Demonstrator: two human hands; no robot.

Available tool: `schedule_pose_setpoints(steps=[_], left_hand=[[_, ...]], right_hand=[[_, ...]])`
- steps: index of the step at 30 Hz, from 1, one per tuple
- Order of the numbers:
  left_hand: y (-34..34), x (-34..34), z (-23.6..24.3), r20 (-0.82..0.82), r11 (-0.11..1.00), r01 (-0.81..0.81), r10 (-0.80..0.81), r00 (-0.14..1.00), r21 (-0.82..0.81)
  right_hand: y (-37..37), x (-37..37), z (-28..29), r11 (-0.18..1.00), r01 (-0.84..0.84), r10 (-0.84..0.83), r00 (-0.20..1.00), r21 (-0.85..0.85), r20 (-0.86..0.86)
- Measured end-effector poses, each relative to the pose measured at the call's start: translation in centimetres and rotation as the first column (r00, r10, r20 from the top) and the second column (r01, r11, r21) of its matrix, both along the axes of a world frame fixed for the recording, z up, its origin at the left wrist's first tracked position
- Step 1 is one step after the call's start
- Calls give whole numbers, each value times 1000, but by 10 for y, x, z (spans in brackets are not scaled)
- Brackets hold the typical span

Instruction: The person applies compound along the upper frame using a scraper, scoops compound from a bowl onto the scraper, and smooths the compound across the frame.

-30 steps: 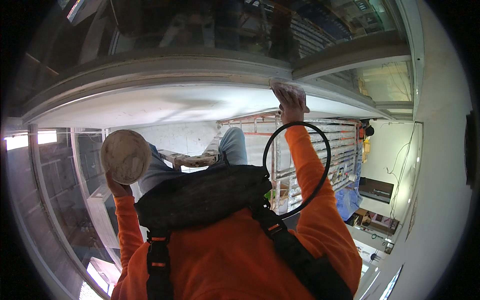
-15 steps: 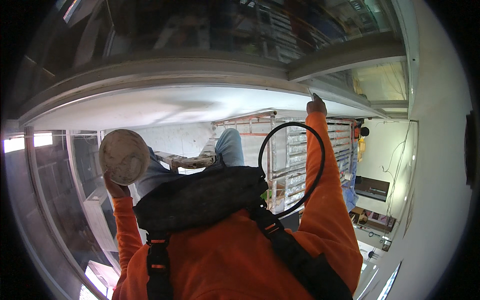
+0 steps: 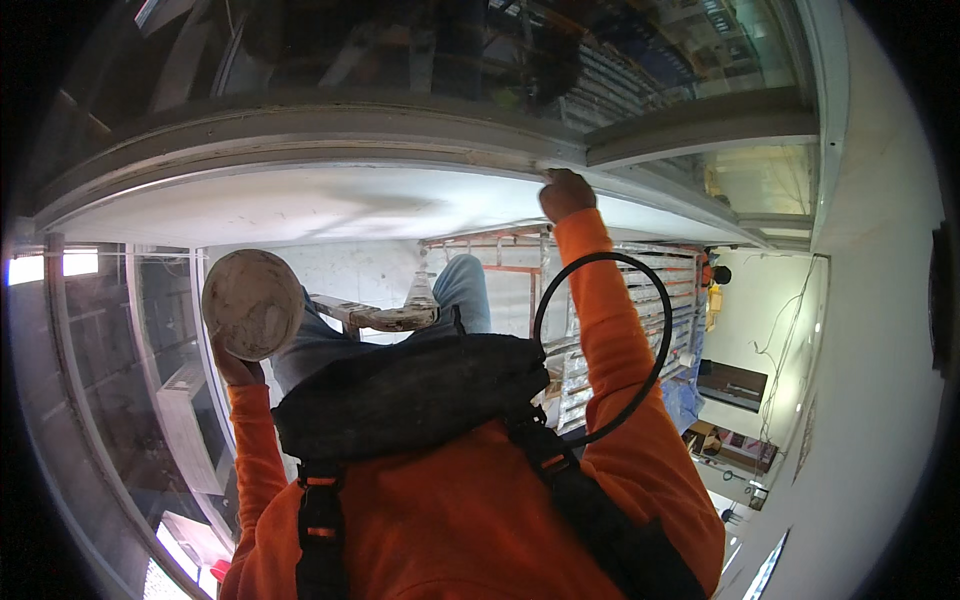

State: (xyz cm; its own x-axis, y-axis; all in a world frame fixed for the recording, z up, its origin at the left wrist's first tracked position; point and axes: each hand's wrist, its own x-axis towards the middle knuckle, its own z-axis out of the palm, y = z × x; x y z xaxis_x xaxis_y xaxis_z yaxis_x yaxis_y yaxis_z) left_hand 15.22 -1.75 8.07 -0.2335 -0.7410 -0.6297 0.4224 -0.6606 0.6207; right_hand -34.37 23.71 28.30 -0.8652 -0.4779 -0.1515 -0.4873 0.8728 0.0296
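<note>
Glass panels (image 3: 100,340): farthest left, set in pale frames, well apart from the left grip.
Louvred white box (image 3: 188,425): below and left of the left grip, among those panels.
Left hand (image 3: 238,365): grasping the bowl from its lower edge, arm in an orange sleeve.
Bowl (image 3: 253,305): in the left grip, just above the wrist; round, greyish and smeared with streaks.
Stained ladder (image 3: 395,319): right of the left grip, between the person's jeans-clad legs.
Black bag (image 3: 410,392): on the person's front, between the two grips and lower than both.
Window frame (image 3: 350,140): long grey ledge running above both grips, the right one at its lower edge.
Right hand (image 3: 567,195): fingers curled at the ledge, index finger toward it; whether something is pinched there, I cannot tell.
Black cable (image 3: 669,322): looped around the right forearm, below that grip.
Slatted rack (image 3: 684,295): below and right of the right grip, beyond the sleeve.
Pale wall (image 3: 890,300): farthest right, well apart from the right grip.
</note>
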Motion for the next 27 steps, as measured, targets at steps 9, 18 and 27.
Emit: schedule_pose_setpoints(steps=[9, 18, 27], left_hand=[[-5, 15, 0, -80, 997, 78, -78, 994, -3], [-6, 9, 3, -33, 1000, -2, 2, 999, -7], [6, 4, 3, -29, 996, 20, -23, 999, -87]], right_hand=[[-19, 76, 14, 839, -262, 395, 897, -478, 201], [99, -35, 17, 993, 102, -112, 975, -60, -194], [18, -18, -20, 997, 78, -77, 995, 17, -65]])
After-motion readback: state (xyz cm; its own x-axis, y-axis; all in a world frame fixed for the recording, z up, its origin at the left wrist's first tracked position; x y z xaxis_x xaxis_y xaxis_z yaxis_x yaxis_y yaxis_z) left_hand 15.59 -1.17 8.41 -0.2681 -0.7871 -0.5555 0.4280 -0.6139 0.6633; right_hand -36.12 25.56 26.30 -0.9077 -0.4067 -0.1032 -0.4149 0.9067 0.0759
